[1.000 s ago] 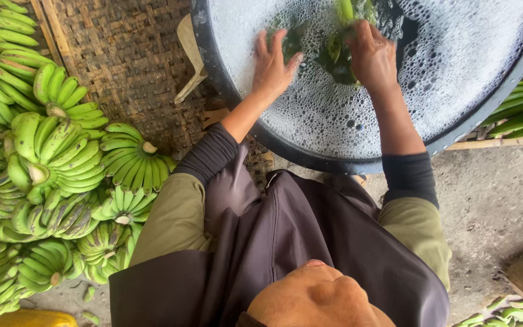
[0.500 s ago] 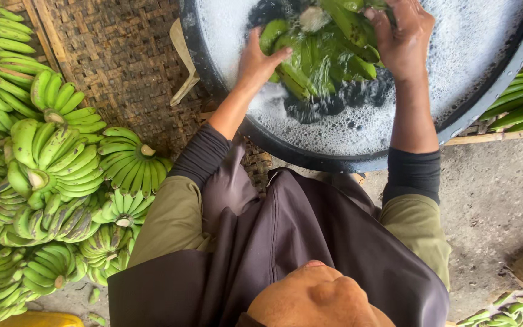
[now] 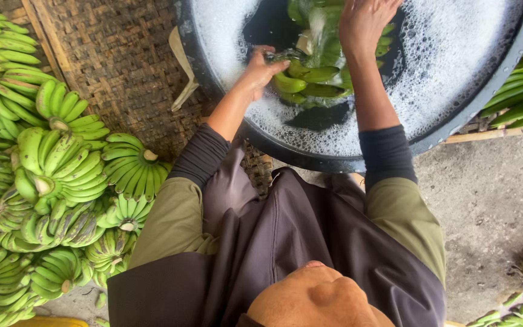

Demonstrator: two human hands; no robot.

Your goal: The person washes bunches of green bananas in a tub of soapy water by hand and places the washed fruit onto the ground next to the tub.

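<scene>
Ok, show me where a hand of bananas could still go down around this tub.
Bare room: the concrete floor right of the person, below the tub; the woven mat between the banana pile and the tub. Crowded: the left side, and the tub's middle, where both hands work a bunch in suds.

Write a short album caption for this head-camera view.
Both hands, left hand and right hand, hold a green banana bunch in a foamy black tub; more bananas heaped beside a woven mat.
</scene>
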